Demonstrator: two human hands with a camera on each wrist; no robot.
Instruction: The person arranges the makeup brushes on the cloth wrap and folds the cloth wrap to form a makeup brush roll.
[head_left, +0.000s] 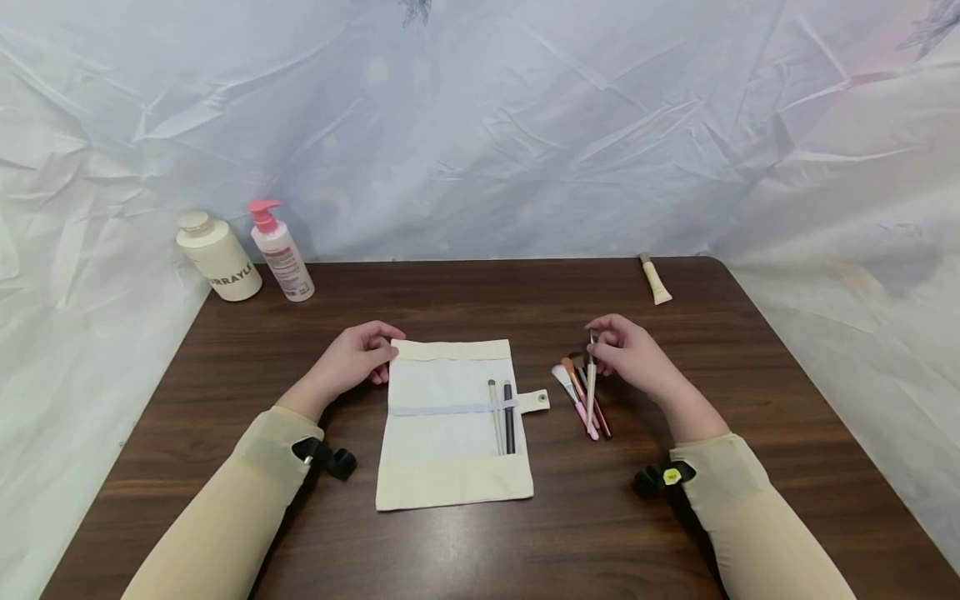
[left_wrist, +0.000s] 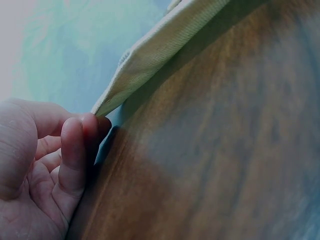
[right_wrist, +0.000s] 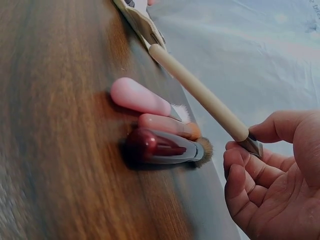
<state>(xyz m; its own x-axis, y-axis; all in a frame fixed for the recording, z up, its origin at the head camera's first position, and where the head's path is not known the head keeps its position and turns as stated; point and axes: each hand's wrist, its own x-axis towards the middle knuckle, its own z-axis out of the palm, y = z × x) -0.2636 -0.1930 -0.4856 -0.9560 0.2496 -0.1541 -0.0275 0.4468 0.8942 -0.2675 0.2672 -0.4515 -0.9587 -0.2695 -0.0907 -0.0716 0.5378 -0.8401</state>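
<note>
Perhaps the pale-handled makeup brush (head_left: 591,387), held up to the right of the cloth brush roll (head_left: 442,485), could drop onto the three brushes (right_wrist: 162,125) below, because the right hand (head_left: 628,353) pinches just one end, while the left hand (head_left: 358,357) pinches the roll's far left corner.

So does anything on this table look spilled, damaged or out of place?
Nothing looks spilled or damaged. Only the small tube seems stray: it is alone near the table's far edge, away from the loose brushes.
</note>
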